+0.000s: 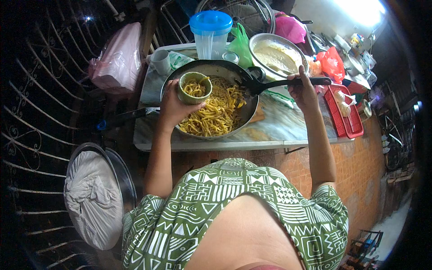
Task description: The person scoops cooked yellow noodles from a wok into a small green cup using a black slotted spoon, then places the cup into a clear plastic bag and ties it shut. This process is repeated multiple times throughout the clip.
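My left hand (175, 107) grips a small green cup (189, 98) with some noodles in it, held over the left side of a large frying pan (248, 118). Yellow-brown noodles (216, 118) fill much of the pan. In my right hand (303, 89) is the handle of a black pasta server (258, 87). Its toothed head hangs over the pan's right side, close to the noodles; whether it touches them I cannot tell. The pan's long handle (130, 115) sticks out to the left, past the table edge.
Behind the pan on the marble-patterned table (273, 130) stand a grey cup (160, 62), a blue-lidded plastic container (210, 37) and a metal bowl of pale batter (278, 55). A red basket (344, 111) sits at right. A cloth-covered basin (94, 199) is at lower left.
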`<state>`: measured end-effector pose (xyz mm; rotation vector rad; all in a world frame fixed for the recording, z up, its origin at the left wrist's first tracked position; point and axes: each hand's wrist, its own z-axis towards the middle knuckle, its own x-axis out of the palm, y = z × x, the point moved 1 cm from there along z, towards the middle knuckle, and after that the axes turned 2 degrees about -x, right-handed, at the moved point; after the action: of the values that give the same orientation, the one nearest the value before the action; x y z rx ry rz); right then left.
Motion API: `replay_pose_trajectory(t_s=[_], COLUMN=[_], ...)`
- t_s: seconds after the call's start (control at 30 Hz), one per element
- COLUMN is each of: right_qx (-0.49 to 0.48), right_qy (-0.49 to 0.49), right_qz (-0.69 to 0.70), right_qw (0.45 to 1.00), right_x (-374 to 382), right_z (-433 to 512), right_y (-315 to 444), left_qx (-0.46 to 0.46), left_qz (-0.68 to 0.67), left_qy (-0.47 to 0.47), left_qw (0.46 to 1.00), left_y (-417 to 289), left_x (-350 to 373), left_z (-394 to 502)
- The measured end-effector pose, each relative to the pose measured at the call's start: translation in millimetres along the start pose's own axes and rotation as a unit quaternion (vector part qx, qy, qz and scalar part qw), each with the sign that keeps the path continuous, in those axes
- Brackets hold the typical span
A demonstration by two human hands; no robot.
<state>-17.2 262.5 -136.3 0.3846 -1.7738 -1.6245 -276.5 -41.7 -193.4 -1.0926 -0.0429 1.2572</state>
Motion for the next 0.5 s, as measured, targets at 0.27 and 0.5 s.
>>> replay_pose_trajectory(t_s=[0.27, 0.5], right_qx=[-0.07, -0.106], right_qy=[0.085, 0.137], right_qz=[0.021, 0.085], right_qw=[0.994, 0.981], right_x=[25, 51], right_z=[26, 41], right_y=[51, 87], left_qx=[-0.009, 0.013], left_qz=[-0.022, -0.022], left_qy=[-0.002, 0.021], left_qw=[1.0, 0.999], left_y=[-1, 7], left_x=[5, 13], left_z=[-2, 4])
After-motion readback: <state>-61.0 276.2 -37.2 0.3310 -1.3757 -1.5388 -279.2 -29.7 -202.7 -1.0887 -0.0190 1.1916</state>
